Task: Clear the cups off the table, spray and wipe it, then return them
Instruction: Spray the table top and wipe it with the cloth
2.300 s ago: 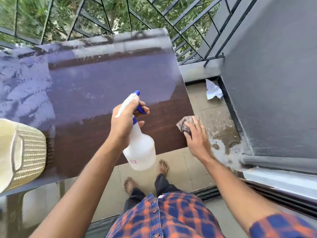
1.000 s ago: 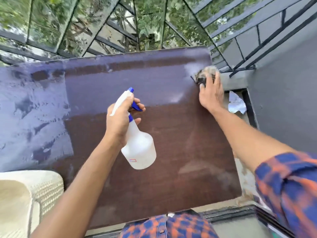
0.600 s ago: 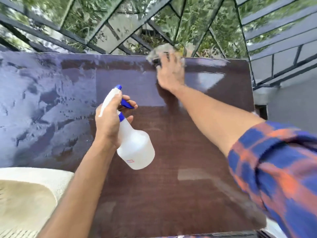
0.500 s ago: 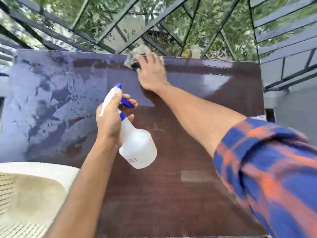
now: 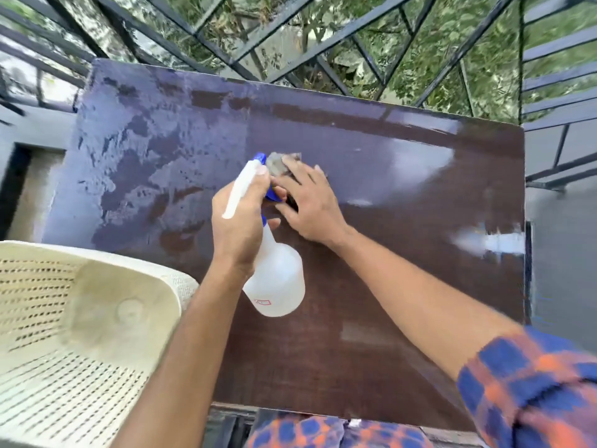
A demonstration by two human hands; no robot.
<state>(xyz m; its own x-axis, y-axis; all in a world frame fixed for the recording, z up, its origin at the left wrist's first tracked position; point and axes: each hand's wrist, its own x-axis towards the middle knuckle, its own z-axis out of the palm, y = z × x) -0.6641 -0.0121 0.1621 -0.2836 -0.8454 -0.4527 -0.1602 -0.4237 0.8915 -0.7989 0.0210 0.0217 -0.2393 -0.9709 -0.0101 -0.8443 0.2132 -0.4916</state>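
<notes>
Dark brown wood-grain laminate forms the worktop (image 5: 403, 253), glossy and wet. A pale, streaky film of spray (image 5: 135, 163) covers its left third, while the middle and right read darker and more evenly wiped.

The left hand (image 5: 240, 221) is curled round the neck of the translucent white plastic spray bottle with blue trigger (image 5: 277, 282). It holds the bottle above the worktop's centre, nozzle pointing away. The bottle looks light and rigid, and possibly slick when wet. The narrow neck under the trigger is the sound place to hold it.

The right hand (image 5: 310, 202) lies flat with fingers spread, pressing the crumpled grey-brown cloth (image 5: 279, 163) onto the surface just beyond the nozzle. The two hands nearly touch. The cloth is soft and limp, so it probably follows the palm only under downward pressure and may bunch at the fingertips.

No cups appear in this view. Judged from that, the wiping step is under way and the return is not yet begun.

Open room lies leftward over the filmed patch. The far and right edges drop off unguarded beside the black metal railing (image 5: 323, 37), so a long stroke could carry the cloth over. The cream perforated plastic chair (image 5: 80, 318) crowds the near-left corner and limits elbow room there.
</notes>
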